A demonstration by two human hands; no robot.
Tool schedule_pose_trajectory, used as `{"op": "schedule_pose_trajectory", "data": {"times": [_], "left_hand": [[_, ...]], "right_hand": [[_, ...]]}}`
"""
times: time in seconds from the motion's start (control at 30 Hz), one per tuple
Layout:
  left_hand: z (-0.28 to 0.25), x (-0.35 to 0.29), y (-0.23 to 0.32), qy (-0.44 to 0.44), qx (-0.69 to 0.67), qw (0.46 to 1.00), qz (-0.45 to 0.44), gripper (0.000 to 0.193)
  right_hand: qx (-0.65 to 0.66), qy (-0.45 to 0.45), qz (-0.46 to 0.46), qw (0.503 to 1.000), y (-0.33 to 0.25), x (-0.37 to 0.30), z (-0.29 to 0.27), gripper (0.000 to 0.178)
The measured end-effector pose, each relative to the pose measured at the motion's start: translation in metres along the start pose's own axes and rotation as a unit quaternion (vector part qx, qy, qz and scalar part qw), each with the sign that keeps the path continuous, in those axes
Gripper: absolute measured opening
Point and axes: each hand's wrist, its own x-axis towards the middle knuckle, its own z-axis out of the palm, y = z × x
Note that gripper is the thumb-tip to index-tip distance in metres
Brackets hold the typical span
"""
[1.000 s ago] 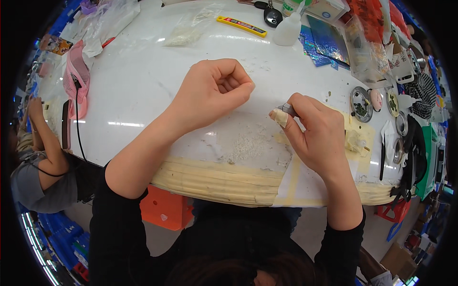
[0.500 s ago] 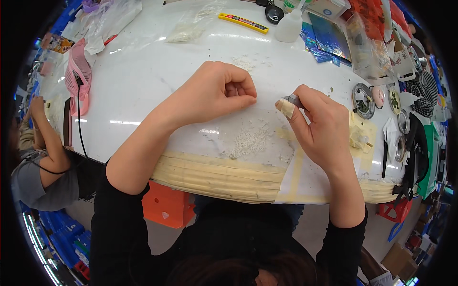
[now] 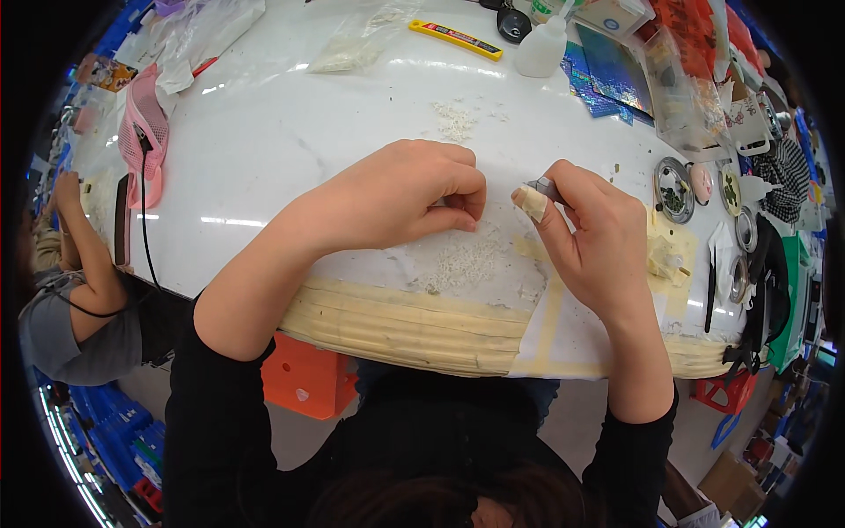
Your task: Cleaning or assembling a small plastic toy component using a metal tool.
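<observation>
My left hand [image 3: 414,194] hovers over the near middle of the white table [image 3: 264,158], thumb and fingertips brought together in a pinch; whatever may be between them is too small to make out. Below its fingertips lies a scattered heap of tiny white pieces [image 3: 462,264]. To the right, my right hand [image 3: 598,233] grips a small grey metal-looking piece [image 3: 547,188] between thumb and forefinger. Cream tape [image 3: 532,204] wraps that thumb. A smaller patch of white pieces [image 3: 455,121] lies farther back.
Cream tape strips [image 3: 405,326] cover the near table edge. A yellow cutter-like tool [image 3: 456,40], a white squeeze bottle [image 3: 541,48] and blue shiny sheets [image 3: 612,75] lie at the back. Round metal dishes [image 3: 674,189] stand at right. A co-worker's arm [image 3: 92,255] shows at far left.
My left hand has come down and nearer, toward the heap of white pieces, its fingers still pinched. My right hand has barely moved and keeps its hold on the grey piece.
</observation>
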Motion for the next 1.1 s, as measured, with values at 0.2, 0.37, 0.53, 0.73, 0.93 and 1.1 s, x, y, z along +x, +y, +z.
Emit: {"op": "schedule_pose_trajectory", "data": {"times": [0.2, 0.37, 0.53, 0.73, 0.93, 1.1], "left_hand": [[0.000, 0.005, 0.005, 0.083, -0.248, 0.961, -0.093, 0.008], [0.003, 0.005, 0.005, 0.118, -0.531, 0.820, -0.177, 0.009], [0.008, 0.004, 0.008, 0.129, -0.577, 0.787, -0.178, 0.018], [0.007, 0.004, 0.011, 0.135, -0.567, 0.794, -0.173, 0.025], [0.007, 0.004, 0.015, 0.149, -0.510, 0.835, -0.142, 0.040], [0.010, 0.003, 0.015, 0.160, -0.487, 0.851, -0.111, 0.050]], "right_hand": [[0.033, -0.013, 0.020, 0.999, 0.000, 0.000, -0.003, 0.017], [0.052, -0.022, 0.041, 0.998, -0.004, 0.002, -0.006, 0.016], [0.081, 0.002, 0.033, 0.996, -0.002, 0.001, -0.003, 0.017], [0.108, 0.017, 0.032, 0.994, -0.001, 0.001, -0.001, 0.013], [0.098, 0.004, 0.045, 0.994, -0.004, 0.002, -0.006, 0.015], [0.132, 0.015, 0.050, 0.990, -0.006, 0.001, -0.006, 0.020]]}}
